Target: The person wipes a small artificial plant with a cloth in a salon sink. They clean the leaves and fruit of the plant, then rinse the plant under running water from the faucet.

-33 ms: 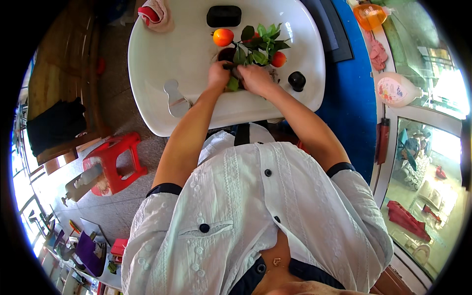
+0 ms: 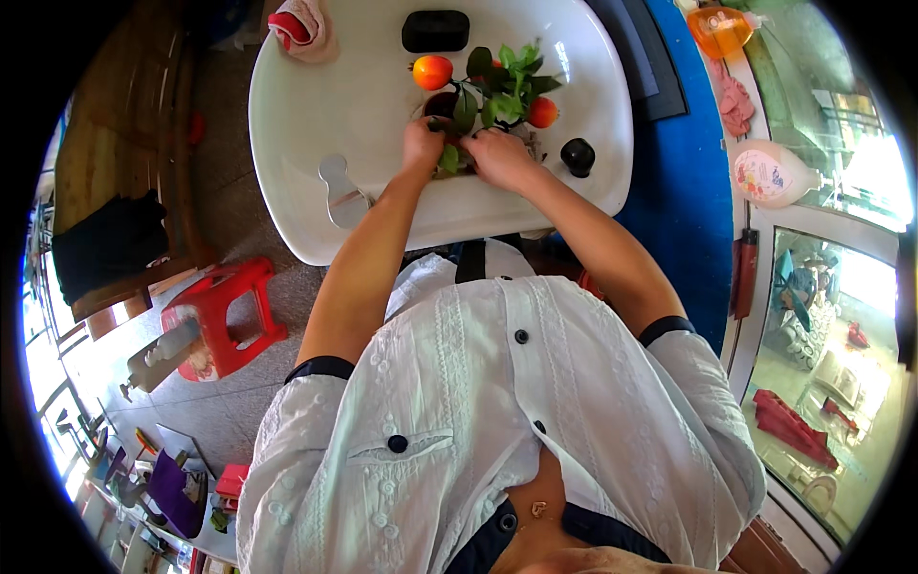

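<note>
A leafy green plant (image 2: pixel 512 96) with several orange-red fruits stands in the white basin (image 2: pixel 287 143). One fruit (image 2: pixel 432 72) sticks out at its left, over a dark round pot-like thing (image 2: pixel 441 103). My left hand (image 2: pixel 423 145) is at the plant's lower left, fingers bent in beside a dark leaf; what they grip is hidden. Close to its right, my right hand (image 2: pixel 499 158) has its fingers curled at the base of the stems, and its grip is hidden too. A small light-green leaf (image 2: pixel 449 159) hangs between the hands.
Inside the basin are a black oblong thing (image 2: pixel 435 32), a black round knob (image 2: pixel 578 157) and a wavy silver piece (image 2: pixel 339 191). A pink towel (image 2: pixel 308 33) lies over its left rim. Bottles (image 2: pixel 773 174) stand right; a red stool (image 2: pixel 225 320) is at left.
My hands have parted slightly, the left shifting a little left. The plant's leaves have moved, and the small light-green leaf between the hands shows more plainly.
</note>
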The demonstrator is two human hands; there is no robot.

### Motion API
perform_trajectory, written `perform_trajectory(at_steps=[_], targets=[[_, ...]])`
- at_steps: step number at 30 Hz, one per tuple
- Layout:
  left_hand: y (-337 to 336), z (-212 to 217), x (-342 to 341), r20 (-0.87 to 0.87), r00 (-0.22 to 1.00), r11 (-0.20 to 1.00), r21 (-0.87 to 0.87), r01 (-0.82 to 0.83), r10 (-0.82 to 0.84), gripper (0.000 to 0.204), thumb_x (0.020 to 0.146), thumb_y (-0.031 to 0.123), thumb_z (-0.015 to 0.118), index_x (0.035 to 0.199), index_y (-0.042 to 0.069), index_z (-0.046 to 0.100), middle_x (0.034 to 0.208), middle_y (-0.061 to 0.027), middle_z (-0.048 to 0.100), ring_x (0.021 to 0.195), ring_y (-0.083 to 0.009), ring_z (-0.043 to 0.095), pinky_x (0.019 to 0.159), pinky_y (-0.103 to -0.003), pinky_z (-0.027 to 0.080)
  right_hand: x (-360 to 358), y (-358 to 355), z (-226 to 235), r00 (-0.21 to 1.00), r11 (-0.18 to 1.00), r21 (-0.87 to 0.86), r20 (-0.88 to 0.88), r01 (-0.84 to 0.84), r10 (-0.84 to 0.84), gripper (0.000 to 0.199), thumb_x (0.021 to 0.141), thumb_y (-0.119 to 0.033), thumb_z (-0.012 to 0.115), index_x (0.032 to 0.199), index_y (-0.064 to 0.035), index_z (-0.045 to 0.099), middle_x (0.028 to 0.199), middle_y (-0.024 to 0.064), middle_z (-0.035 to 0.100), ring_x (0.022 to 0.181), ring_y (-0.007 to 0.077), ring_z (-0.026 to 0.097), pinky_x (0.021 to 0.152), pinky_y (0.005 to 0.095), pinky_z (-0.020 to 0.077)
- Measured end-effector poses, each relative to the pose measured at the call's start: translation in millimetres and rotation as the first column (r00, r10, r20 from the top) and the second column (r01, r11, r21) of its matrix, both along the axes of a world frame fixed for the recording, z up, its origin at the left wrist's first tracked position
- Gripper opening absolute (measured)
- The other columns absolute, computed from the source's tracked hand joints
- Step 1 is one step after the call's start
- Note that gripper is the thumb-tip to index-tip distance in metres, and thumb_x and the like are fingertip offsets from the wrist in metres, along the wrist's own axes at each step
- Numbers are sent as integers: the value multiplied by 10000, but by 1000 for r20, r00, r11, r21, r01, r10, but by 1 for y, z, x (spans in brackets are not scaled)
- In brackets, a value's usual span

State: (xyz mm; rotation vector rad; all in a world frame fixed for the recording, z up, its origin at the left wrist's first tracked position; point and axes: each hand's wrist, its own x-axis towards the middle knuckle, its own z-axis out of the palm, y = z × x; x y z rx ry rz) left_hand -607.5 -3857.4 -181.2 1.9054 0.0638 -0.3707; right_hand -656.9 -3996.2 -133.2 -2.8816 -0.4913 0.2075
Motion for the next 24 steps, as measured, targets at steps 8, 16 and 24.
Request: perform_trajectory(at_steps=[8,16,24], targets=[[3,-20,6,185,981,996,-55,72,-60,280,627,-12,552,874,50,669,881,-161,623,835,-308,593,757,-348,466,32,-50,54,923,862,361,-281,357,-264,363,710,-258,617,990,-32,567,884,185,615,843,319,591,741,398,465],[2,-21,8,240,969,998,34,-59,49,305,663,-34,495,921,13,651,924,-151,622,878,-284,585,795,-332,452,16,33,10,969,962,136,36,238,-245,147,736,-86,497,861,-8,491,779,202,597,754,362,588,642,454,479],[8,8,-1,384,878,925,349,147,-285,281,630,31,577,896,101,631,968,-61,594,1016,-252,513,914,-351,375,26,-34,48,924,975,104,-351,197,-149,317,688,-271,595,901,-37,596,853,199,612,811,344,595,716,413,475]])
